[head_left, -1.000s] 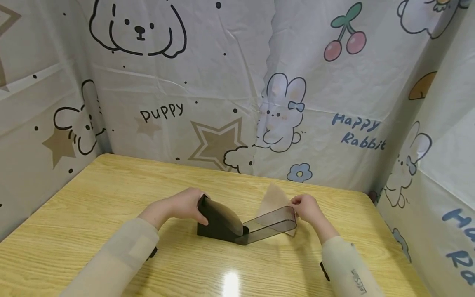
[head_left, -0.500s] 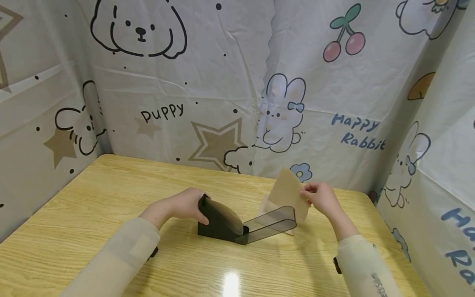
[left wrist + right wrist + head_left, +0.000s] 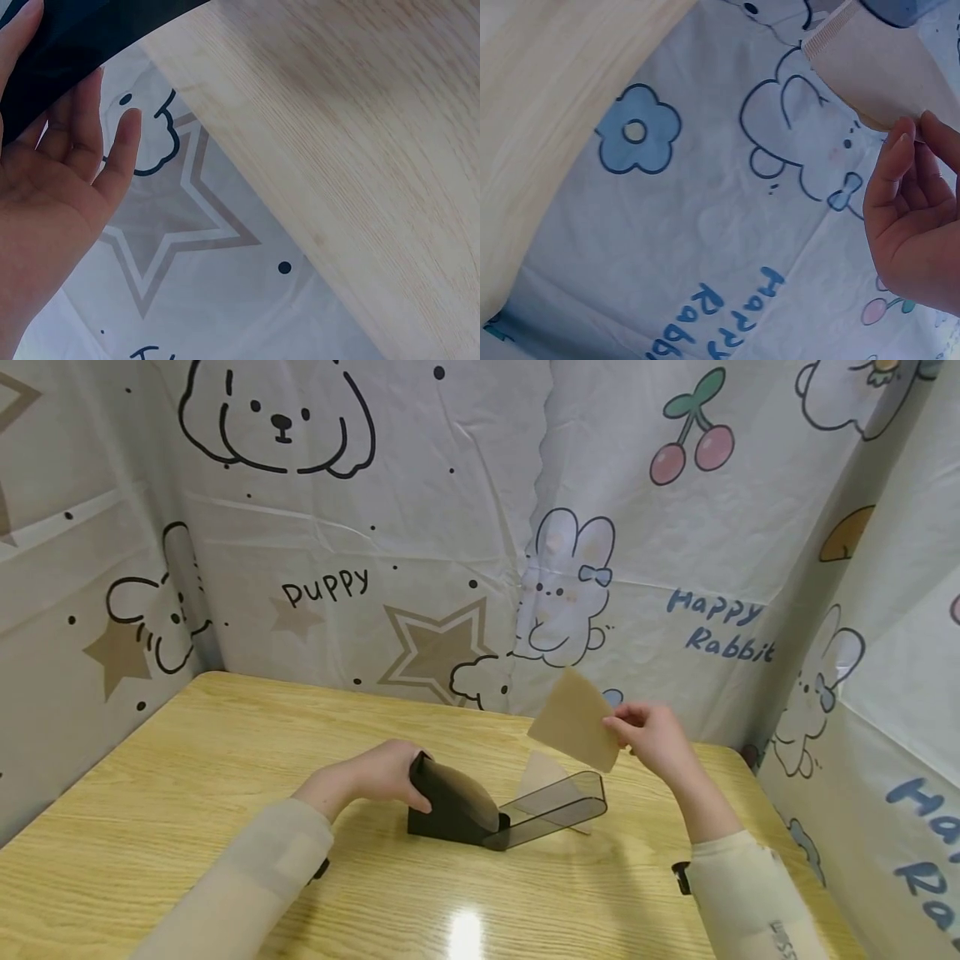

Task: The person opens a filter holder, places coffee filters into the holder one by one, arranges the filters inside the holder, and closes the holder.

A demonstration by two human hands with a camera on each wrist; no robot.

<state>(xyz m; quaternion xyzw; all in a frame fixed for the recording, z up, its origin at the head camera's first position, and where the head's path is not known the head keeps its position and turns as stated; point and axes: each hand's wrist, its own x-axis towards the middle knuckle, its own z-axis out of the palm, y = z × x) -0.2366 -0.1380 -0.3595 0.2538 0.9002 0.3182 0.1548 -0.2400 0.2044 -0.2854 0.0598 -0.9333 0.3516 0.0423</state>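
My left hand [image 3: 386,772] grips the back of a black filter holder [image 3: 450,818] standing on the table, thumb on its near side. In the left wrist view the holder [image 3: 82,45] is a dark band under the fingers. Its smoky see-through lid [image 3: 562,806] is flipped open to the right. My right hand [image 3: 654,743] pinches a tan paper coffee filter [image 3: 573,720] by its right edge, raised above the lid. A crimped seam shows on the filter [image 3: 874,60] in the right wrist view. A second filter [image 3: 542,768] lies behind the lid, partly seen through it.
The wood-grain table [image 3: 322,893] ends at a printed curtain [image 3: 322,635] that hangs along its back. Another curtain side [image 3: 892,710] closes in the right, beyond the right forearm.
My right hand has pulled the filter up from behind the lid and raised it, uncovering the second filter. The left hand keeps its grip; the holder has shifted slightly right.
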